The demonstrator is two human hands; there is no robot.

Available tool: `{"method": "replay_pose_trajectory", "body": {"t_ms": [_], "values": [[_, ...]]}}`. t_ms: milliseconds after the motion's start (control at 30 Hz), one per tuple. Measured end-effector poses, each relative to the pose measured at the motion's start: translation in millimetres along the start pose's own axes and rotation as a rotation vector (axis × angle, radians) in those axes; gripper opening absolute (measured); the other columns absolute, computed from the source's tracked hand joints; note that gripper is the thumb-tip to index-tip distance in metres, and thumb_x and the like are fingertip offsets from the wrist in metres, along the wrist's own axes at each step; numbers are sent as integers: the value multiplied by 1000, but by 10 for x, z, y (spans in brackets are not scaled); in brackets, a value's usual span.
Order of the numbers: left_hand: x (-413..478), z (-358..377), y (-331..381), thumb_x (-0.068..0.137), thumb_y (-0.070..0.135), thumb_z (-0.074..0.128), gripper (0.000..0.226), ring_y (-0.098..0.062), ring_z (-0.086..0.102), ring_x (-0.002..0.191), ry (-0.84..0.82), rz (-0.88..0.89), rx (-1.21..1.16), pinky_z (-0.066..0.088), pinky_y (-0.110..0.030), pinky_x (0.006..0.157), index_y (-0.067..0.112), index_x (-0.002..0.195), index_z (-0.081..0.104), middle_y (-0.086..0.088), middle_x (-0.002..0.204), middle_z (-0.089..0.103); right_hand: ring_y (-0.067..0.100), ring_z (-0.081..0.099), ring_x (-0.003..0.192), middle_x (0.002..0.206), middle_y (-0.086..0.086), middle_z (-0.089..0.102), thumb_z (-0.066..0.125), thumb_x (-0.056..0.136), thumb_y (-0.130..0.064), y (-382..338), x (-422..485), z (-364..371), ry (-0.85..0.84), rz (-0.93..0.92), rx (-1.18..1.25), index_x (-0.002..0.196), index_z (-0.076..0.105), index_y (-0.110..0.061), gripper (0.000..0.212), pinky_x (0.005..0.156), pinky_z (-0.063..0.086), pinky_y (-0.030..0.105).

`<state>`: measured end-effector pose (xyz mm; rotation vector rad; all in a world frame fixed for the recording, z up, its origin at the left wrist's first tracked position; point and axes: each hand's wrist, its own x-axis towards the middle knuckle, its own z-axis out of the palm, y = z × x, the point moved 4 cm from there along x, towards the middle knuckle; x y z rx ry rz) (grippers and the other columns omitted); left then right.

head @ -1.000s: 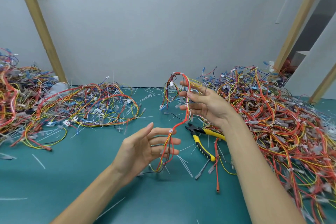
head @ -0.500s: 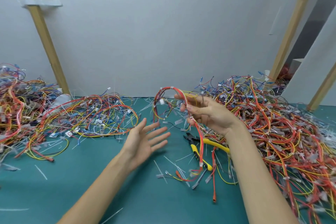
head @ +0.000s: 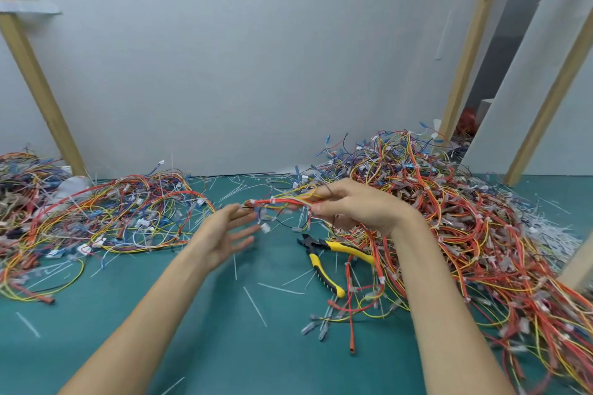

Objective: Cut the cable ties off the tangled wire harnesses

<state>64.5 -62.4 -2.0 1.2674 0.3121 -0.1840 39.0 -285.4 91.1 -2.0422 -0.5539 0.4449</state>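
Teal mat (head: 160,330) across the bench, strewn with white tie offcuts (head: 253,305). Right hand (head: 356,208) grips a red-and-yellow harness (head: 279,201) just above centre; left hand (head: 221,234) is spread, fingers straight, beside its tip. Yellow-handled cutters (head: 324,256) lie at 5 o'clock. Big wire heap (head: 465,218) at 3, a flatter pile (head: 128,212) at 9. Grey wall (head: 256,58) at 12, flanked by wooden posts (head: 41,90).

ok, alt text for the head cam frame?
A person's right hand grips a thin bundle of red and yellow wires above a teal table, the left hand open beside its free end. Yellow-and-black cutting pliers lie on the table, between a left heap and a right heap of tangled multicoloured wire harnesses.
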Motion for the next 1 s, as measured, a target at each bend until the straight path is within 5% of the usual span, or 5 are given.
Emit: {"method": "replay_pose_trajectory", "body": {"t_ms": [233, 333, 433, 667, 1000], "values": [[51, 627, 742, 100, 5, 40, 37, -9, 63, 52, -30, 202, 84, 51, -18, 50, 5, 74, 66, -1, 59, 68, 18, 51, 74, 70, -7, 52, 51, 94, -1, -482, -245, -361, 583, -141, -765, 95, 73, -40, 44, 61, 35, 25], [61, 1097, 1113, 103, 14, 43, 27, -22, 68, 84, -99, 468, 202, 59, -27, 75, -2, 96, 63, -13, 86, 72, 25, 43, 85, 81, -1, 52, 56, 88, 4, -610, -405, -609, 1023, -227, -1024, 117, 72, -29, 47, 70, 29, 33], [96, 1443, 1211, 104, 34, 41, 48, -36, 53, 121, -28, 740, 996, 42, -42, 104, -3, 133, 46, -25, 130, 55, 34, 43, 97, 92, 9, 53, 59, 84, 5, -407, -467, -724, 1297, -149, -1152, 128, 65, -25, 53, 79, 35, 42], [223, 1377, 570, 105, 33, 36, 49, -34, 47, 129, -233, 643, 1565, 38, -42, 107, -3, 136, 47, -23, 138, 50, 44, 7, 147, 159, 27, 9, 21, 104, -48, 1172, -272, -808, 733, 727, -918, 157, 8, -14, 65, 119, 12, 49], [13, -89, -101, 100, 19, 48, 29, -18, 56, 116, -94, 766, 1455, 36, -25, 101, 12, 126, 58, -3, 127, 58, 42, 20, 139, 154, 19, 25, 45, 94, -52, 808, -291, -722, 850, 626, -1050, 147, 39, -18, 63, 112, 20, 48]]}}
